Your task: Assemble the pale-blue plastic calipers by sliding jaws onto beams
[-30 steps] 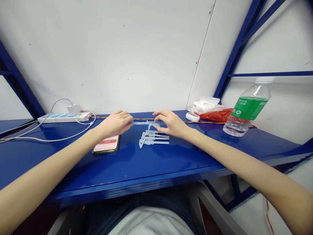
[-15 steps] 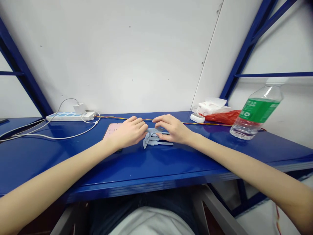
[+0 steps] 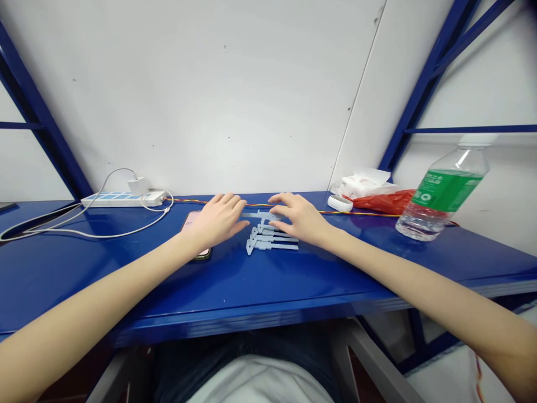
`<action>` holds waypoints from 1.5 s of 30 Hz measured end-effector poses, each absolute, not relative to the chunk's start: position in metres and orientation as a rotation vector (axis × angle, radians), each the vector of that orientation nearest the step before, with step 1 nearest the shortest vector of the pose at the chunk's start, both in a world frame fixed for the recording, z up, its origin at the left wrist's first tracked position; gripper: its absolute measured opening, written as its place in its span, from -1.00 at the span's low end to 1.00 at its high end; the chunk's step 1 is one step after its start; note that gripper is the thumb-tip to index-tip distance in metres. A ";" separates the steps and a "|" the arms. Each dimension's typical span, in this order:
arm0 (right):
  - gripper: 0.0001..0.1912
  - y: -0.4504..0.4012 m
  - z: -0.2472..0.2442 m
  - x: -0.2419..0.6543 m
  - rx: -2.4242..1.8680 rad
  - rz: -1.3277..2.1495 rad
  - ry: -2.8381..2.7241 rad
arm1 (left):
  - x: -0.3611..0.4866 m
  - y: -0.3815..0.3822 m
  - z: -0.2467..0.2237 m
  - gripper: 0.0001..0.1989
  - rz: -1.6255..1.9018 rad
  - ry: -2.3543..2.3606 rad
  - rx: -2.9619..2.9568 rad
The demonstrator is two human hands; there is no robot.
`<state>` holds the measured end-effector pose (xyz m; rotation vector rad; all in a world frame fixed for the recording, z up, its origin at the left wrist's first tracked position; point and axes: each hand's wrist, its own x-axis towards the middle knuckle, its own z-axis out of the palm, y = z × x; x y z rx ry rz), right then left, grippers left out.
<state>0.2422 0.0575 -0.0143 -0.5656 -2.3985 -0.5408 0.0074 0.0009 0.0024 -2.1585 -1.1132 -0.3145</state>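
Several flat light-blue plastic pieces (image 3: pixel 272 245) lie close together, partly overlapping, on the blue table (image 3: pixel 260 285). Behind them is another light-blue piece (image 3: pixel 263 215) lying crosswise between my hands. My left hand (image 3: pixel 224 217) has its thumb and fingers closed on the left end of that rear piece. On its right end my right hand (image 3: pixel 296 217) has its thumb and fingertips, the forefinger reaching out above. Beneath my left hand and wrist is a phone (image 3: pixel 204 254), mostly covered.
A power strip (image 3: pixel 121 200) with white cables (image 3: pixel 113 235) lies at the back left. At the right are a water bottle (image 3: pixel 440 193), a red bag (image 3: pixel 384 201), tissues (image 3: pixel 364 183) and a small white device (image 3: pixel 339 203). Thin coloured wires (image 3: pixel 364 212) run along the back.
My left hand has moved a little left and its thumb has spread from the fingers. The rear piece now shows apart from the others, farther back. More of the phone's lower edge is visible.
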 end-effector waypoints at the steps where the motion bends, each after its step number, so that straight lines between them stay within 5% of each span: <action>1: -0.88 0.060 -0.014 0.244 -0.608 -0.531 -2.377 | 0.004 0.002 0.004 -0.67 -0.308 -1.178 -2.147; 19: -0.87 0.043 -0.016 0.235 -0.456 -0.567 -2.375 | 0.028 -0.020 -0.003 -0.74 -0.196 -1.109 -2.293; 33: -0.88 0.031 -0.010 0.230 -0.330 -0.730 -2.347 | 0.032 -0.024 0.000 -0.91 -0.713 -1.543 -2.462; 45: -0.87 0.033 -0.009 0.228 -0.329 -0.700 -2.334 | 0.037 -0.023 0.005 -0.98 -0.725 -1.661 -2.290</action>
